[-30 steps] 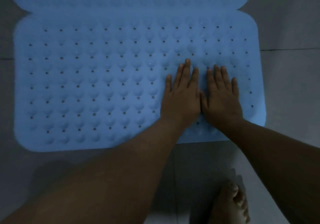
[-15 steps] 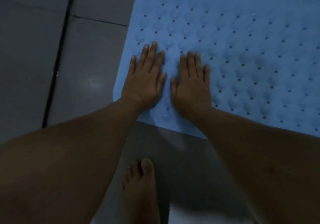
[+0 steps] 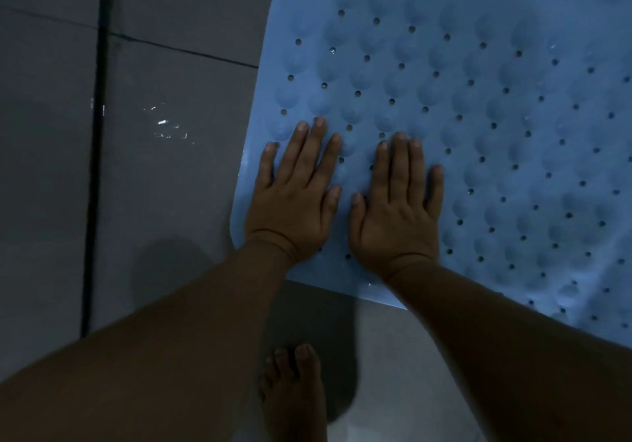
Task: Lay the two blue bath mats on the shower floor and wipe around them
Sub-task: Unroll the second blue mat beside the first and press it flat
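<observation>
**Blue mat pressed flat at its near-left corner**

Blue, bumpy and dotted with small round holes, the bath mat (image 3: pixel 478 116) lies flat on the grey tiled floor (image 3: pixel 171 185) and fills the upper right of the head view, running out of frame at the top and right. Only one mat can be told here. Its rounded near-left corner sits just beside a dark grout line (image 3: pixel 94 168) and a patch of glinting water drops (image 3: pixel 164 123) on the tile. Both hands rest palm down on that corner, side by side, thumbs pointing toward each other but apart. The left hand (image 3: pixel 297 198) lies close to the mat's left edge, fingers straight and slightly spread, the little finger nearest the border. The right hand (image 3: pixel 396 205) lies just beside it, fingers straight and held close together. Neither hand grips anything. Both forearms reach in from the lower corners. A bare foot (image 3: pixel 294 393) stands on the floor between the arms, near the mat's front edge without touching it.
</observation>
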